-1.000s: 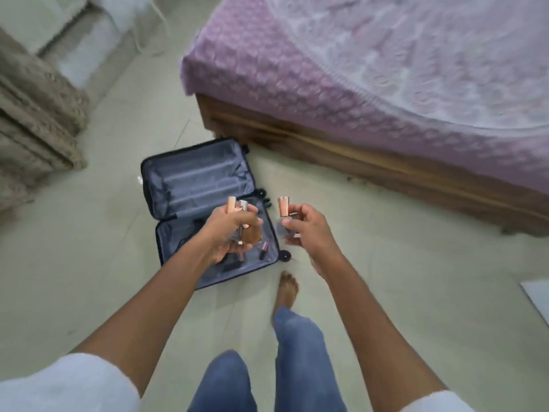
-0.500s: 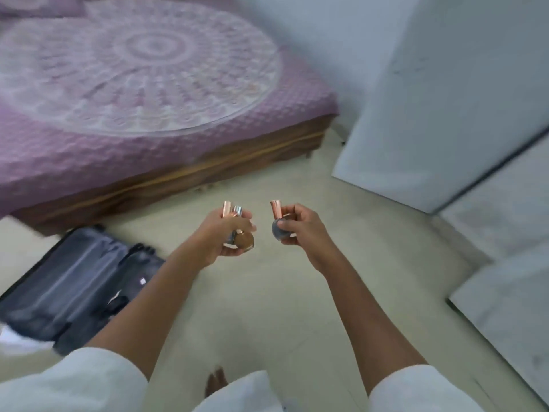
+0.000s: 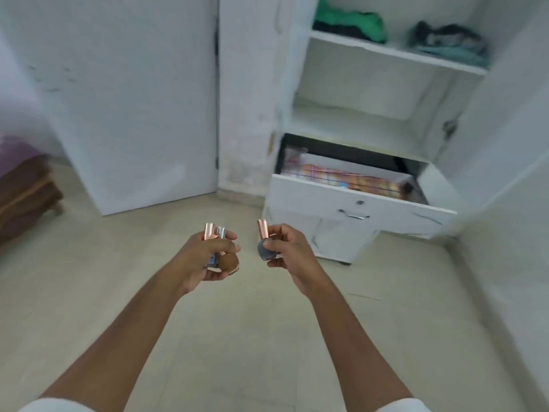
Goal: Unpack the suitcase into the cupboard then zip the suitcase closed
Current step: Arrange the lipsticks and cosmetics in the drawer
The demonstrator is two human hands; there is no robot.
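Note:
My left hand (image 3: 208, 257) is shut on a small bunch of nail polish bottles (image 3: 221, 257) with rose-gold caps, one with a brown body. In my right hand (image 3: 289, 251) is one nail polish bottle (image 3: 265, 245), grey with a rose-gold cap. Both hands are held out over the floor, short of the white cupboard (image 3: 371, 120). Its drawer (image 3: 350, 200) is pulled open and holds colourful packets. The suitcase is out of view.
The cupboard's upper shelf holds green folded clothes (image 3: 350, 23) and dark clothes (image 3: 448, 40); the shelf below is bare. An open white cupboard door (image 3: 133, 99) stands at left, another at right. The bed's corner (image 3: 23, 185) shows at far left.
The view has swung right from the open suitcase and bed to the cupboard with its open drawer. Both hands keep hold of the same bottles.

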